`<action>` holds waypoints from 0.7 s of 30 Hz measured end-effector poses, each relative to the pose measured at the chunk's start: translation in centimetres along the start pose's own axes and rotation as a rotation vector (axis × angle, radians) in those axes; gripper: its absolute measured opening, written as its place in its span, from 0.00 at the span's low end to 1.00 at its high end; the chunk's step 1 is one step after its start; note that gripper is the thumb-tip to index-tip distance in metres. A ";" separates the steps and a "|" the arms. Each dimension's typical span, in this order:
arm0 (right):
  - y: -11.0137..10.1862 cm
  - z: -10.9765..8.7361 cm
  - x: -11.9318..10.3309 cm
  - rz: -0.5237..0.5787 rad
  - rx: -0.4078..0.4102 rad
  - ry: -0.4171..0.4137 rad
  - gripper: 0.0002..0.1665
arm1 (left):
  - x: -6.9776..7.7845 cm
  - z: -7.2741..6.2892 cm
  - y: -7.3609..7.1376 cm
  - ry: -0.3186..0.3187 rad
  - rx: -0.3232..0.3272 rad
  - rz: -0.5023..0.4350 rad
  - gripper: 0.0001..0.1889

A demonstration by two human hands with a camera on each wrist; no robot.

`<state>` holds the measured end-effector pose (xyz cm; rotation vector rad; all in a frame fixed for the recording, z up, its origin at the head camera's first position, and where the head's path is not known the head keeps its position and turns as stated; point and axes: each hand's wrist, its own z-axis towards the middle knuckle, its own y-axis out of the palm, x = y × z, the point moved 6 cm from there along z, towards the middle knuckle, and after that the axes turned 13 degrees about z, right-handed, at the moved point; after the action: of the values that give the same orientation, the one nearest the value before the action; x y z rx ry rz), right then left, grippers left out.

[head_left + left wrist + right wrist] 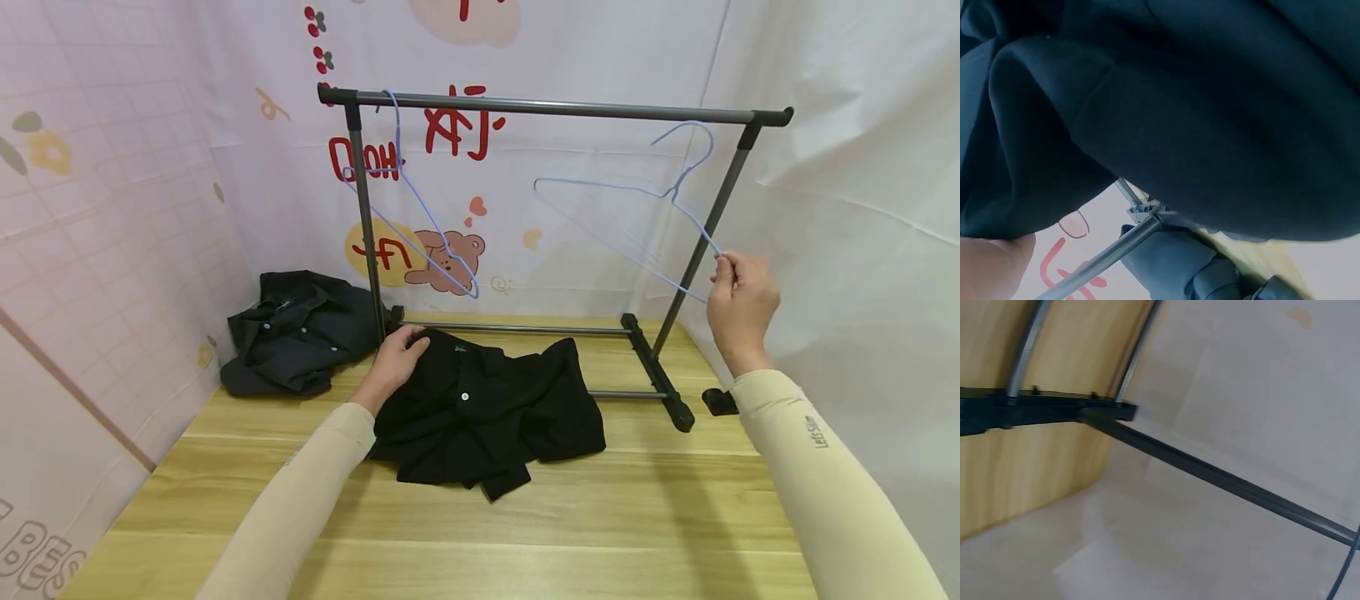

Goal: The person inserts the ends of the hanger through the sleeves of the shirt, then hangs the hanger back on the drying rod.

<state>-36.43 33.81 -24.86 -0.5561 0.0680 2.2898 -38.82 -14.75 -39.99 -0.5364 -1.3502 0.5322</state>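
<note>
My left hand [400, 360] grips the upper left edge of a black shirt [487, 417] with a white button, which spreads over the table's middle in the head view. In the left wrist view, the shirt's dark cloth [1179, 137] fills most of the picture, and part of the left hand [994, 265] shows at the lower left corner. On the right, my right hand [742, 304] pinches the lower right end of a light blue hanger [675, 193]. That hanger's hook shows just below the rack's top bar. In the right wrist view only a thin piece of the hanger [1342, 575] appears.
A dark metal clothes rack [555, 106] stands behind the shirt. Another blue hanger [423, 204] hangs from its left end. A dark buttoned shirt [300, 333] lies crumpled at the back left. A small black object [720, 402] sits beside the rack's right foot [660, 379].
</note>
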 end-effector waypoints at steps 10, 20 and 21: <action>1.4 -6.9 2.1 0.020 -0.227 -0.090 0.09 | -0.2 0.1 -0.7 -0.023 0.030 -0.257 0.20; 5.1 -10.5 0.4 0.030 -0.453 -0.257 0.03 | 0.9 0.2 0.0 0.028 -0.071 -0.282 0.22; 5.4 -10.8 0.3 0.031 -0.469 -0.259 0.03 | 1.0 0.1 0.2 0.028 -0.085 -0.272 0.22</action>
<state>-36.39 27.84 -35.36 -0.4855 -0.6023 2.3945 -38.83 -13.98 -39.31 -0.4181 -1.3974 0.2452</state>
